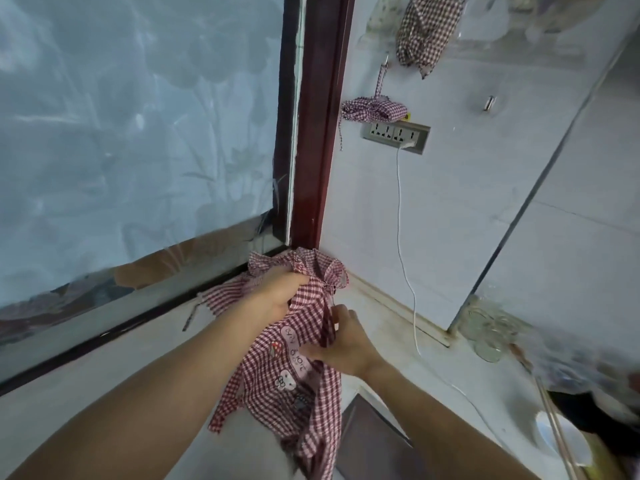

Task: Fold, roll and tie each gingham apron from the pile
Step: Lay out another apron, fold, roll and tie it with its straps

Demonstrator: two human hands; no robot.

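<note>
Gripping the red gingham apron [294,368] bunched at its top, left hand [277,292] at 12 o'clock; right hand [341,344] pinching an edge at 3 (likely to spread it), above the white counter [121,393].

- I count three gingham aprons: one held [294,358], one rolled and tied [375,110], one hanging [427,29].
- Two hands: left hand [277,294], right hand [343,341].
- One socket strip [394,135].
- One white cable [403,237].

Left hand [277,292] grips bunched gingham apron [294,379] – right hand [341,344] pinches its edge – tied apron roll [375,110] hangs on wall
</note>
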